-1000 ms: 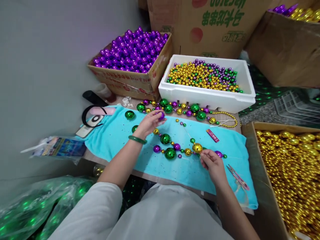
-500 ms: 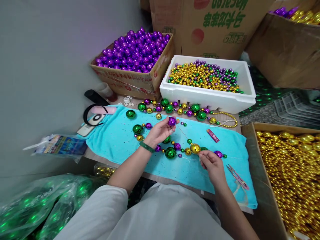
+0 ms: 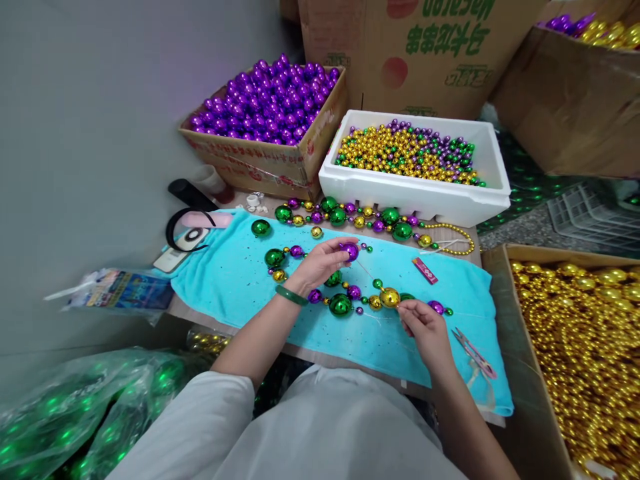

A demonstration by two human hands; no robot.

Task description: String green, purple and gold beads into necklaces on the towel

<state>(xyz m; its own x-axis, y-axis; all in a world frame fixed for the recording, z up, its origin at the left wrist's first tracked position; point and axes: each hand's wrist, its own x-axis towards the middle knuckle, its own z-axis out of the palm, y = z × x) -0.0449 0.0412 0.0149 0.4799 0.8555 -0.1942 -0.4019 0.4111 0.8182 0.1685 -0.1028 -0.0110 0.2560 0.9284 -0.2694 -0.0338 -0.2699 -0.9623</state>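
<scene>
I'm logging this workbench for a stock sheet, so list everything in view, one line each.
purple bead: one, purple, pinched in the left hand
partly strung strand: one, green, gold, purple, on the towel
finished strand: one, same colours, before the foam box
towel: one, turquoise, over the table
foam box: one, white, holds small mixed beads
cardboard box: one, brown, full of purple balls
gold-bead box: one, brown, right edge
snips: one, pink, towel's right end
red packet: one, on towel
left hand: jade bangle
right hand: by the gold ball, pinching something too fine to tell
</scene>
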